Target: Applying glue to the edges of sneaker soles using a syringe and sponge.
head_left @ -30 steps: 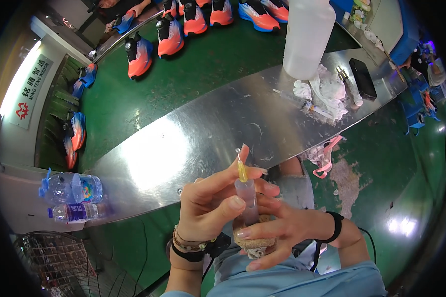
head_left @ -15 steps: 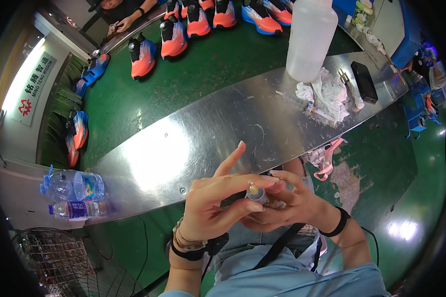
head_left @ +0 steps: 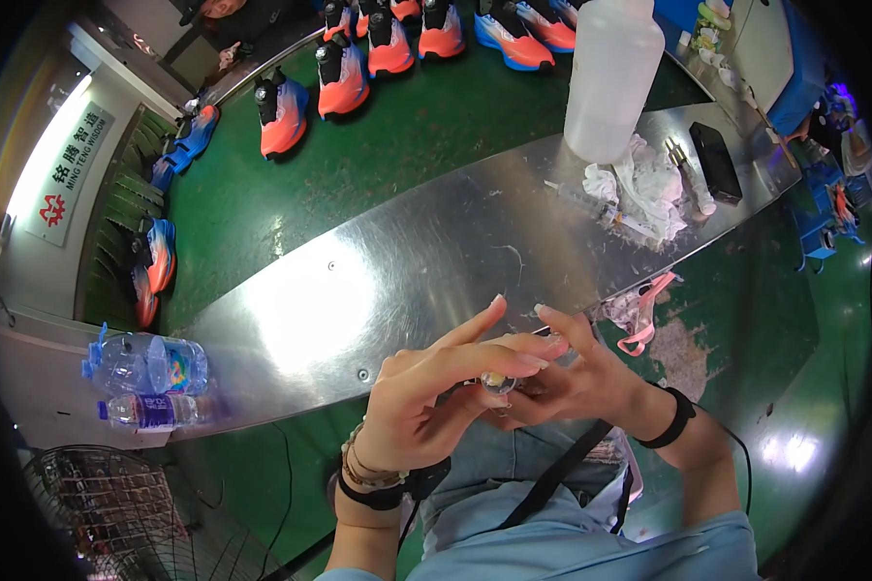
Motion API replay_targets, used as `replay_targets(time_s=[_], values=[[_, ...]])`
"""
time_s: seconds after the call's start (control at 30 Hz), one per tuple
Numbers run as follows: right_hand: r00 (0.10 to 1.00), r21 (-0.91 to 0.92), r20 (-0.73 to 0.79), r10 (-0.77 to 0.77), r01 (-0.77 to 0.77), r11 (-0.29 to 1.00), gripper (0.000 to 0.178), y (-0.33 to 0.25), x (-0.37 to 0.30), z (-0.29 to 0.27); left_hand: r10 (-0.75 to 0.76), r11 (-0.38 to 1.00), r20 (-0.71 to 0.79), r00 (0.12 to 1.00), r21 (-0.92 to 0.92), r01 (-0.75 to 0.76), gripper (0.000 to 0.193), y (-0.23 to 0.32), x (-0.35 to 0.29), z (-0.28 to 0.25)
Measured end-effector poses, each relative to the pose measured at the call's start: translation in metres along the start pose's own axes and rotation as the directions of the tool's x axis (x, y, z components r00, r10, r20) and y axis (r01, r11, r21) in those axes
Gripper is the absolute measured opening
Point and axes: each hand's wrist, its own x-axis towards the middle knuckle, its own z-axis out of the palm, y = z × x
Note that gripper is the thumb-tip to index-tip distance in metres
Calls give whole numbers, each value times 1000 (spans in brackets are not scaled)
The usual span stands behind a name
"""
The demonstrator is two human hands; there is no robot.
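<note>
In front of my lap, above the near edge of the metal table, my two hands meet around a small clear cylinder (head_left: 497, 382) with a yellowish spot at its end. My left hand (head_left: 421, 392) pinches it between thumb and fingers, with one finger raised. Against its other side, my right hand (head_left: 586, 387) curls its fingers, and its index finger points up. The rest of the cylinder is hidden behind the fingers, so its exact kind cannot be told.
The metal table (head_left: 436, 257) bears a white plastic bottle (head_left: 612, 82), crumpled tissue (head_left: 649, 189), a brush (head_left: 688, 174) and a black box (head_left: 715, 163). Plastic bottles (head_left: 155, 363) lie at the left end. Orange-blue sneakers (head_left: 342, 77) stand beyond; a person sits at far left.
The cylinder has turned so its end faces up more, and less of its side shows. My right index finger has lifted from it. The person's far hand has drawn back.
</note>
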Motion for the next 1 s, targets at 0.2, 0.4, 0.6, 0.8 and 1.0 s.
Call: replay_targets(time_s=[0.2, 0.4, 0.6, 0.8, 1.0], values=[[971, -85, -123, -203, 194, 977, 37, 24, 1, 14, 119, 982, 80, 990, 141, -129, 19, 9, 8, 1], [882, -336, -81, -464, 414, 846, 43, 47, 12, 19, 163, 947, 72, 984, 268, -177, 15, 7, 11, -4], [887, -313, -144, -439, 380, 871, 42, 51, 15, 23, 153, 960, 58, 987, 227, -162, 25, 6, 14, -6], [864, -436, -208, -458, 337, 834, 40, 59, 14, 25, 108, 994, -165, 980, 45, -102, 33, 8, 13, 2], [972, -230, -188, -140, 95, 969, 42, 57, 8, 10, -66, 944, -342, 938, -326, -53, 52, 6, 10, -4]])
